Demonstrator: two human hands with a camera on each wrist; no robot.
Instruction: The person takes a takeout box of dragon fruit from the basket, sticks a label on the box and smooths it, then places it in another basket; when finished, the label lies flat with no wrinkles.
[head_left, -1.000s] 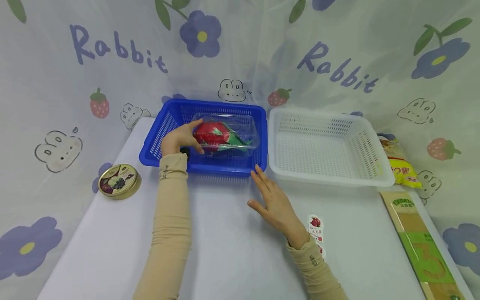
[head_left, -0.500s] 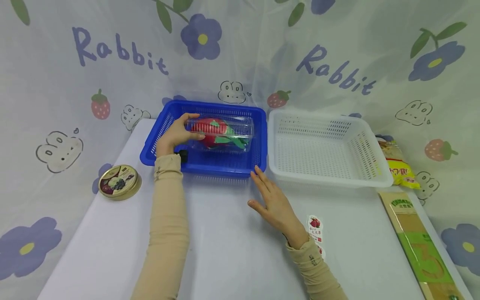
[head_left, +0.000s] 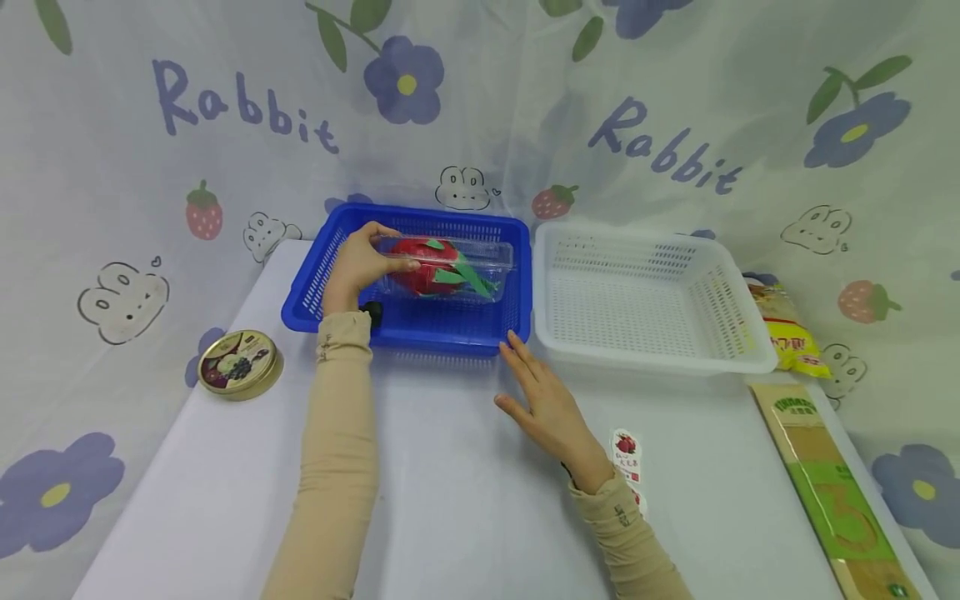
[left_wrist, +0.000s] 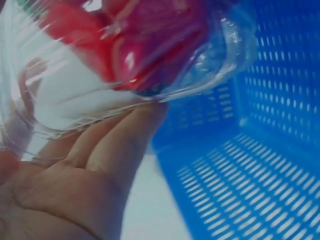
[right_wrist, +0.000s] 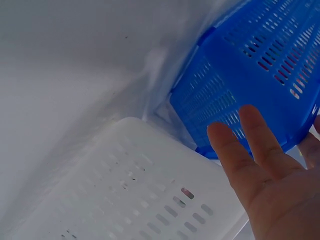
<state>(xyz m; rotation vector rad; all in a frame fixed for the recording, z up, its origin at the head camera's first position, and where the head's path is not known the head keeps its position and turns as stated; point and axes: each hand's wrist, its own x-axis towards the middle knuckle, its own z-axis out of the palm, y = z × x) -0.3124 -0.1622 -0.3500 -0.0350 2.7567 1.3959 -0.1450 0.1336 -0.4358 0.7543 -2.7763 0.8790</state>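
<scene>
My left hand [head_left: 358, 265] grips the left end of a clear plastic box [head_left: 491, 257] inside the blue basket [head_left: 442, 337], thumb on the near side and fingers over the far side. In the box lies a red dragon fruit [head_left: 427, 268] with green leaf tips; the left wrist view shows its red skin [left_wrist: 150, 40] through the plastic, close above the palm. My right hand [head_left: 551, 408] has its fingers straight, the tips at the blue basket's near right corner. The right wrist view shows these fingers [right_wrist: 260, 137] against the basket's blue side wall [right_wrist: 215, 85].
A white basket [head_left: 652, 360] stands close beside the blue one. A round tin [head_left: 238, 363] sits at the left; a yellow snack bag [head_left: 793, 337] and a long green-and-tan package [head_left: 836, 492] are at the right. Stickers [head_left: 626, 454] lie by my right wrist. A printed curtain [head_left: 480, 100] hangs behind.
My left hand has closed more firmly over the box's end, and the box has tilted and shifted slightly within the blue basket. The right hand stays at the basket's corner.
</scene>
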